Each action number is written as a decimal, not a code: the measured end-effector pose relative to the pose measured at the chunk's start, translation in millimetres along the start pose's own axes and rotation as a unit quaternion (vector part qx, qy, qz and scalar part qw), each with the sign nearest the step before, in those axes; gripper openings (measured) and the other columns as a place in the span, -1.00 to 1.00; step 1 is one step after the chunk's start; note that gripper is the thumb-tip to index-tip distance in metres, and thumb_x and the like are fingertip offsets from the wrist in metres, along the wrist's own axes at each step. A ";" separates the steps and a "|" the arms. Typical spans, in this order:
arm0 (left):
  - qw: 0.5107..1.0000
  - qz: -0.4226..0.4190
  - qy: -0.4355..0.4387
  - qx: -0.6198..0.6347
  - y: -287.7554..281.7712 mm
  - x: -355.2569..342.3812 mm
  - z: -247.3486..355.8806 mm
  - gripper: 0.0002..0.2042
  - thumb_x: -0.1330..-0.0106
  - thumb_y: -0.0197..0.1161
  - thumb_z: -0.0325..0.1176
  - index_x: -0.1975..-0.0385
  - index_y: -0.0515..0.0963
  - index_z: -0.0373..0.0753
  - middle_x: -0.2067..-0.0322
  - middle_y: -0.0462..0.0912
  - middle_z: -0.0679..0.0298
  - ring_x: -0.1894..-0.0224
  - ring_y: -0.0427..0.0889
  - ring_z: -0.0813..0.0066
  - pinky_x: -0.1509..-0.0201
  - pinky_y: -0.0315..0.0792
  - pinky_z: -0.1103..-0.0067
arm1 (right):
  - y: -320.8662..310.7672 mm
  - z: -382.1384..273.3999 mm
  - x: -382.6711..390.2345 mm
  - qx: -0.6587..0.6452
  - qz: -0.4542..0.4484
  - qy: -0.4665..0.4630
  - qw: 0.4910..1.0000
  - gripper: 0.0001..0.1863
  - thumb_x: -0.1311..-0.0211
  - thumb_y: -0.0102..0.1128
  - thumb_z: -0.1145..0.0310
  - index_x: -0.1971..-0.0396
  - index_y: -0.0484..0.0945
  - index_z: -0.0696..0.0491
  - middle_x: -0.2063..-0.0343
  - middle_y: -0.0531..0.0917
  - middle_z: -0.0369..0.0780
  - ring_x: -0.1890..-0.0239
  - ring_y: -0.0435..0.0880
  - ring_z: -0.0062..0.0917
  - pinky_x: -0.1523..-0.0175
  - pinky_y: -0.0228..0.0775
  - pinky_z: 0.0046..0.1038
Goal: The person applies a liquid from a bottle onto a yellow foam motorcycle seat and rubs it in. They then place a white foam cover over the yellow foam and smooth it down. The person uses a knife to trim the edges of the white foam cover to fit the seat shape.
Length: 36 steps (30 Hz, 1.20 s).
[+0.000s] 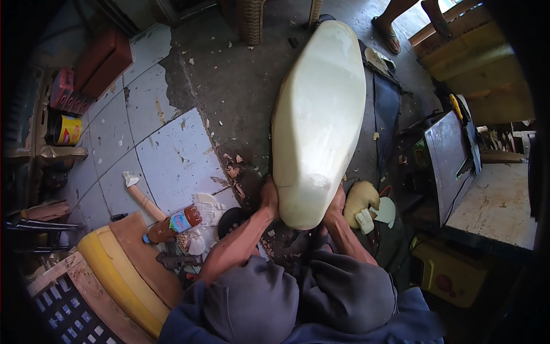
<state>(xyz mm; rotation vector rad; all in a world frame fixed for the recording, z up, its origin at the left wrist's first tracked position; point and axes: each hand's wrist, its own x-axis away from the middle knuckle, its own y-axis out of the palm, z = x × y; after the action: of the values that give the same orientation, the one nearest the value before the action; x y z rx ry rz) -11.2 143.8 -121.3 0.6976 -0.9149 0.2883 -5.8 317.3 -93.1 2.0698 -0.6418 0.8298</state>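
Observation:
A long cream-coloured motorcycle seat foam (321,114) stretches away from me, its narrow near end between my knees. My left hand (269,196) grips its near left side, with the fingers mostly hidden beneath the edge. On the opposite side my right hand (336,204) holds the near right edge, its fingers also tucked out of sight. Just right of that hand lie a yellowish foam piece (361,200) and pale offcuts (385,211). Left of my left forearm are a plastic bottle of brown liquid (173,223) and crumpled white scraps (209,213).
A hammer (142,196) lies on white floor tiles (175,149). Yellow-and-brown padding (123,266) and a black crate (69,304) are near left. A plastic chair (252,23) and another person's feet (389,37) are beyond. A board (452,163) and low table (492,203) stand right.

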 end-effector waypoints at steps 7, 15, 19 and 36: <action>0.999 -0.034 -0.011 0.009 -8.6 -11.6 -7.7 -0.54 -0.55 -0.12 -0.07 -0.04 0.59 -0.34 0.09 0.69 0.14 0.12 0.70 0.35 0.01 0.58 0.41 | -20.7 1.3 -14.0 -0.023 -0.043 0.003 0.999 -0.42 -0.59 -0.34 0.06 -0.31 0.40 0.16 -0.17 0.59 0.01 -0.14 0.64 -0.08 -0.26 0.52 -0.07; 0.943 0.024 0.049 -0.328 -28.6 -12.3 8.6 -0.36 -0.57 -0.22 0.12 -0.15 0.52 -0.38 -0.11 0.63 0.03 -0.05 0.65 0.17 -0.19 0.46 0.25 | -18.8 -15.4 10.2 0.020 -0.051 0.079 0.995 -0.30 -0.61 -0.40 -0.17 -0.38 0.34 0.09 -0.26 0.53 -0.07 -0.21 0.59 -0.11 -0.31 0.46 0.03; 0.925 0.033 0.156 -0.343 -15.8 -10.1 11.5 -0.37 -0.57 -0.19 0.13 -0.13 0.54 -0.37 -0.03 0.65 0.05 -0.02 0.65 0.24 -0.11 0.52 0.29 | -5.6 -20.2 6.2 0.101 0.030 0.054 0.993 -0.30 -0.61 -0.36 -0.19 -0.36 0.37 0.09 -0.22 0.58 -0.08 -0.18 0.62 -0.14 -0.30 0.47 -0.03; 0.956 -0.171 0.061 -0.231 41.7 -51.2 71.7 -0.27 -0.56 -0.28 0.23 -0.31 0.38 -0.35 -0.19 0.54 0.01 -0.16 0.63 0.10 -0.18 0.61 0.20 | 0.1 -56.8 -34.5 0.238 0.121 0.007 0.964 -0.17 -0.57 -0.44 -0.24 -0.26 0.49 0.23 -0.11 0.67 -0.01 -0.16 0.66 -0.25 -0.32 0.42 -0.27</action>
<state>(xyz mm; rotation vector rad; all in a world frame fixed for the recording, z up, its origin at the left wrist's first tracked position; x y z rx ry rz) -107.5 130.5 -115.0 0.3874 -0.6928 -0.1884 -47.5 369.1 -92.0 2.4383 -0.7536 1.2360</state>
